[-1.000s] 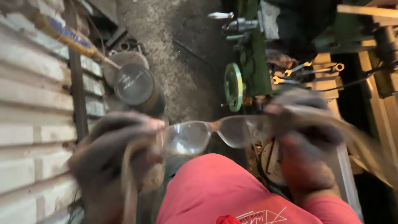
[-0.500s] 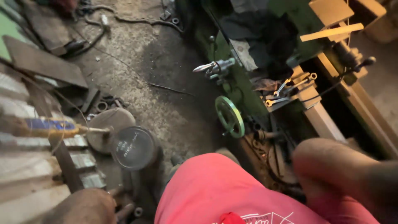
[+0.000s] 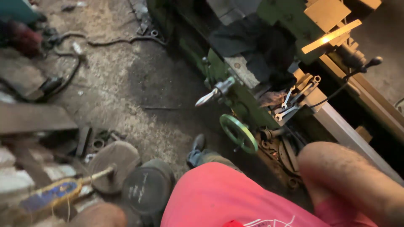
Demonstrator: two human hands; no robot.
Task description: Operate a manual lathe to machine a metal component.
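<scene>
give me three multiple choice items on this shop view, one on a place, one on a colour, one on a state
1. Where are the wrenches?
A. on the lathe
B. on the floor by the cables
C. on the red shirt

2. What colour is the handwheel?
A. yellow
B. green
C. white

3. What does the right forearm show?
A. a glove and long sleeve
B. bare skin, hand out of view
C. a hand gripping the handwheel

Answers:
1. A, they lie on the machine's top beside a dark cloth.
2. B, its rim is green like the lathe body.
3. B, the bare arm runs out of the frame at lower right and no hand shows.
</scene>
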